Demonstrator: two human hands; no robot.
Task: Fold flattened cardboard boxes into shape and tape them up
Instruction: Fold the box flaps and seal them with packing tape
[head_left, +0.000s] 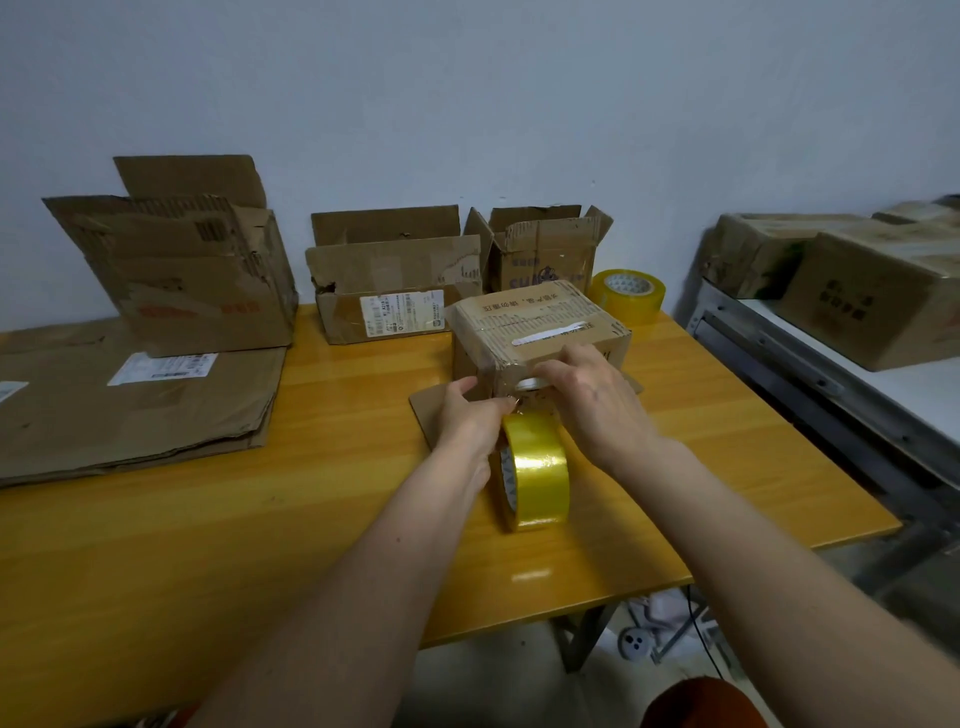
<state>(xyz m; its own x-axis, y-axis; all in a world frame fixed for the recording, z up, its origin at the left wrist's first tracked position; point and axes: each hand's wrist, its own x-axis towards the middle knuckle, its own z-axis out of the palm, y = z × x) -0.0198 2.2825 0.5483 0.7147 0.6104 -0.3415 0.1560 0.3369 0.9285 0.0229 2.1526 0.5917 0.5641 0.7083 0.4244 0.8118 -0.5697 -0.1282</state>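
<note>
— Both hands are at the near face of the folded cardboard box (540, 332), right?
— Yes. From the head camera, the left hand (467, 421) has its fingers curled at the box's lower near edge, just above the yellow tape roll (535, 470) that stands on edge on the tabletop (311, 519). The right hand (592, 400) lies over the near top edge of the box, fingers bent, apparently pinching a tape end there.
— So which step is this?
— My reading: taping. The box is already formed and sits toward the far right of the tabletop, on a loose piece of cardboard, with a strip across its top seam. The strip seems to be coming down the near face.
— And next?
— Probably pressing the strip flat and parting it from the roll; that calls for one hand to steady the box while the other pulls.
— What can't you make out?
— The tape between roll and box is clear and barely shows, and the fingertips hide where it sticks. Whether the left hand grips the roll or only the strip, I cannot tell.
— Anything else about?
— Flattened boxes (130, 395) at the left edge, open boxes (384, 280) along the far edge, a second tape roll (628, 293) at the far right corner.
</note>
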